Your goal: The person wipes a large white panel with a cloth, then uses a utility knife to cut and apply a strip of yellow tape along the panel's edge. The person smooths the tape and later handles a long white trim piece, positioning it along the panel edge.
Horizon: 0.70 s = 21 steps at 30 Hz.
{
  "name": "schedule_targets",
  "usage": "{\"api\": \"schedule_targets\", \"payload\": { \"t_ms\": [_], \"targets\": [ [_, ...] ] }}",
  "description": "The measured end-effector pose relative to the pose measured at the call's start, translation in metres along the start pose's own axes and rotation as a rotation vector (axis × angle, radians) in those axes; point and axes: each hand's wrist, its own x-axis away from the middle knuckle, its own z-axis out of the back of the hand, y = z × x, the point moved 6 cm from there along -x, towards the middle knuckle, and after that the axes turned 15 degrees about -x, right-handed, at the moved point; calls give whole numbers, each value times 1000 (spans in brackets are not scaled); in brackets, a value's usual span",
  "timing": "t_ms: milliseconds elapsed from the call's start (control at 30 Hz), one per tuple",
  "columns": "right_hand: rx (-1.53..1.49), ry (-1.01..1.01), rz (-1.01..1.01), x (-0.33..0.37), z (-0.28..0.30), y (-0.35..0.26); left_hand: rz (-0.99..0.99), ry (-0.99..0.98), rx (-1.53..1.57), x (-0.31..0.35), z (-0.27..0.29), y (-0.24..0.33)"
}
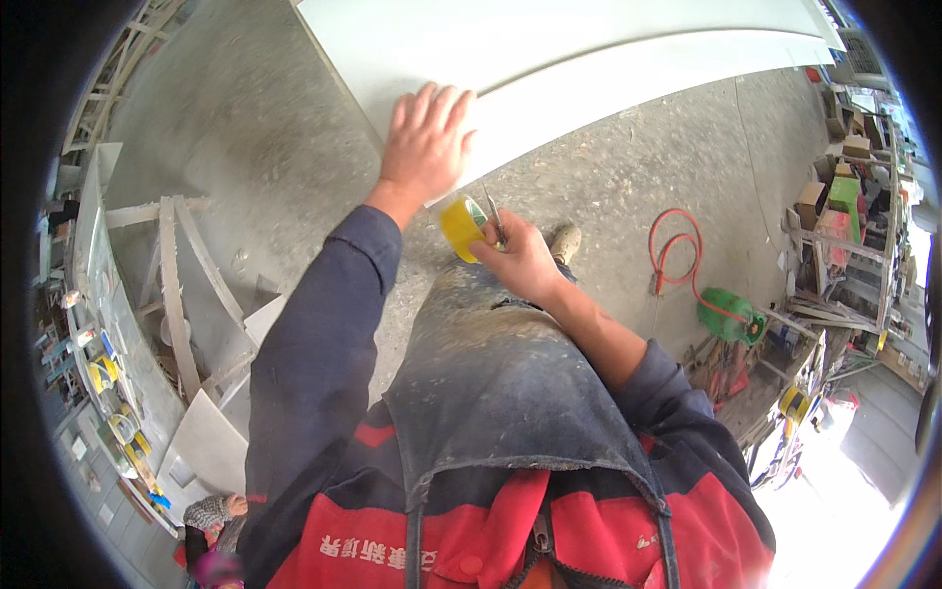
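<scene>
My left hand (424, 147) lies with its fingers stretched out on the near corner of a large white board (402, 49). Just to its right, below the board's edge, my right hand (525, 260) is closed around a roll of yellow tape (457, 230). The same hand also grips a slim, pointed metal tool (493, 208), whose tip sticks up past the fingers. Its exact kind is unclear. A long white strip or second panel (628, 83) runs along the board's near side.
A red hose (699, 260) curls on the dusty floor to a green gas cylinder (731, 316). Wooden trestle legs (172, 294) stand at left, beside a bench with tape rolls (103, 373). Shelving with boxes (844, 206) lines the right. Another person (211, 520) is at lower left.
</scene>
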Motion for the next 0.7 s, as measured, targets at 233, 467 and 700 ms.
{"api": "schedule_targets", "payload": {
  "t_ms": [233,467,700],
  "targets": [
    [-5,20,-8,2,0,4,-24,21,-106,-2,-6,-3],
    [-81,-4,-32,-3,-2,9,21,30,19,27,15,21],
    [-231,-46,-166,-5,3,25,695,-160,514,122,45,18]
  ]
}}
